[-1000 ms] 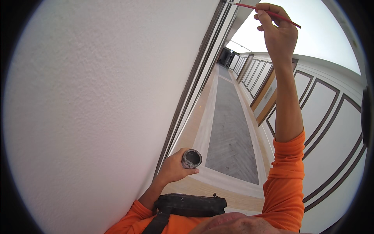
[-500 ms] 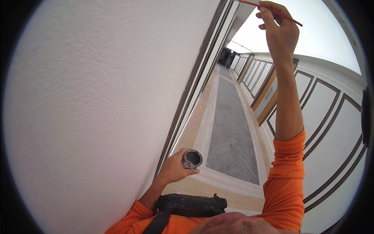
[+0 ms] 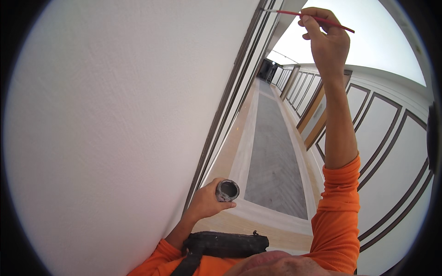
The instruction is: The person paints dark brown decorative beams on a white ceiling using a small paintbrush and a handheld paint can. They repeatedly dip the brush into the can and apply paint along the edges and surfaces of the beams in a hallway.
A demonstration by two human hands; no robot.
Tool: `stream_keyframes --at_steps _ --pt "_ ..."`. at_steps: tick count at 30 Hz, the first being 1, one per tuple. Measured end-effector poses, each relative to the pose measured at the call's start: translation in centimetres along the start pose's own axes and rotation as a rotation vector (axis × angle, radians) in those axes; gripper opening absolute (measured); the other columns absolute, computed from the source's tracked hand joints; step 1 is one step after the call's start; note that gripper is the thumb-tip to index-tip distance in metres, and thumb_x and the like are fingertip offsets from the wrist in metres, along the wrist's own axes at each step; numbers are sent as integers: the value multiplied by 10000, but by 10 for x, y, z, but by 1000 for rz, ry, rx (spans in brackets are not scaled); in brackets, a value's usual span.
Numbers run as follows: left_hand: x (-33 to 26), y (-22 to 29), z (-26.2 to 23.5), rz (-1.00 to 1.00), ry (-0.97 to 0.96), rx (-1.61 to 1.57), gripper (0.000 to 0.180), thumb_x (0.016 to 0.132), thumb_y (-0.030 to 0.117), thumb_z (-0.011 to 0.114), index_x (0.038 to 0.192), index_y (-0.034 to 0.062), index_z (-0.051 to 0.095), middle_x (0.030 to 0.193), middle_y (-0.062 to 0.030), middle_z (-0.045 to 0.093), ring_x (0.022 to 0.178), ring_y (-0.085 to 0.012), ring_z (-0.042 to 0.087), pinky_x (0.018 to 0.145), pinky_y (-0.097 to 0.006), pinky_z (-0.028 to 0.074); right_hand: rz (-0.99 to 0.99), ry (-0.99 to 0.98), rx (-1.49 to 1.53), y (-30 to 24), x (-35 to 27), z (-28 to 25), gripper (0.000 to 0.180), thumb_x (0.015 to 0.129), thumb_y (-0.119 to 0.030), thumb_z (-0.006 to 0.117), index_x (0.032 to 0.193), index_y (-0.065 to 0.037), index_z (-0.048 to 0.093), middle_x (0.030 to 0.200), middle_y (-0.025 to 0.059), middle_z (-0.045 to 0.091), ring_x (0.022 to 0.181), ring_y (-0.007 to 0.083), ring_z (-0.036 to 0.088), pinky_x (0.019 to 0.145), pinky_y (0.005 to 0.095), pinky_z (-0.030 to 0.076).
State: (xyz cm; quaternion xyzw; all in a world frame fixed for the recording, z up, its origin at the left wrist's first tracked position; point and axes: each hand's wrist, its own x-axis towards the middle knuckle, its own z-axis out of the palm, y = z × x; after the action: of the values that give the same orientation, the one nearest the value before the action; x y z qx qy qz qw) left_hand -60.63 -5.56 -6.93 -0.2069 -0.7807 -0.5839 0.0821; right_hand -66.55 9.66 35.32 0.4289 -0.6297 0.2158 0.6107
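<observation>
My right hand (image 3: 328, 39) is raised high and pinches a thin red-handled paintbrush (image 3: 317, 19). The brush tip points left and meets, or nearly meets, the dark wall moulding (image 3: 230, 87) near the top of the view. Low in front of me, my left hand (image 3: 209, 198) wraps round a small round jar (image 3: 227, 190) with a paint-smeared rim. Dark grey paint seems to lie inside it. The jar is held with its mouth facing up, close to the lower part of the moulding.
A large white textured wall (image 3: 119, 129) fills the left side. Beyond runs a corridor floor (image 3: 274, 161) with a grey middle strip and pale borders. Dark-framed white panels (image 3: 380, 115) and a wooden-framed door (image 3: 316, 112) line the right wall. A black bag (image 3: 225, 243) hangs at my chest.
My right hand has come down slightly, bringing the brush tip into view at the moulding. The left hand and jar have dropped a very little.
</observation>
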Motion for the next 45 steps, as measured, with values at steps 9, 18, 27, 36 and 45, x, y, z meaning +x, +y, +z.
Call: stream_keyframes --at_steps 9,18,27,36,45 --pt "3 0 2 18 -5 -9 756 716 373 945 1312 52 611 1131 -141 751 1056 -287 737 924 -372 565 49 145 106 9 34 0 180 981 -181 722 1133 -95 765 1003 19 780 900 129 760 663 248 611" --pt "3 1 3 8 -16 -8 772 713 377 949 1322 47 608 1133 -144 751 1059 -285 737 934 -368 561 67 141 79 11 31 -3 174 978 -178 701 1111 -83 761 978 40 784 898 131 763 674 254 613" --pt "1 3 0 22 0 4 753 716 367 949 1306 44 609 1129 -146 749 1061 -290 735 932 -369 559 106 102 60 12 34 -2 183 977 -172 700 1115 -65 754 982 44 783 906 137 763 679 259 614" --pt "3 0 0 39 -7 -7 726 721 356 946 1292 49 618 1121 -144 749 1049 -289 738 921 -371 562 82 119 116 6 39 0 174 976 -167 701 1108 -68 758 993 45 782 909 148 764 682 270 612" --pt "2 3 0 3 -19 -26 742 698 307 975 1287 37 613 1134 -124 745 1059 -238 722 945 -356 550 51 132 108 6 33 1 174 976 -165 695 1103 -67 760 986 50 781 897 148 766 685 267 611"
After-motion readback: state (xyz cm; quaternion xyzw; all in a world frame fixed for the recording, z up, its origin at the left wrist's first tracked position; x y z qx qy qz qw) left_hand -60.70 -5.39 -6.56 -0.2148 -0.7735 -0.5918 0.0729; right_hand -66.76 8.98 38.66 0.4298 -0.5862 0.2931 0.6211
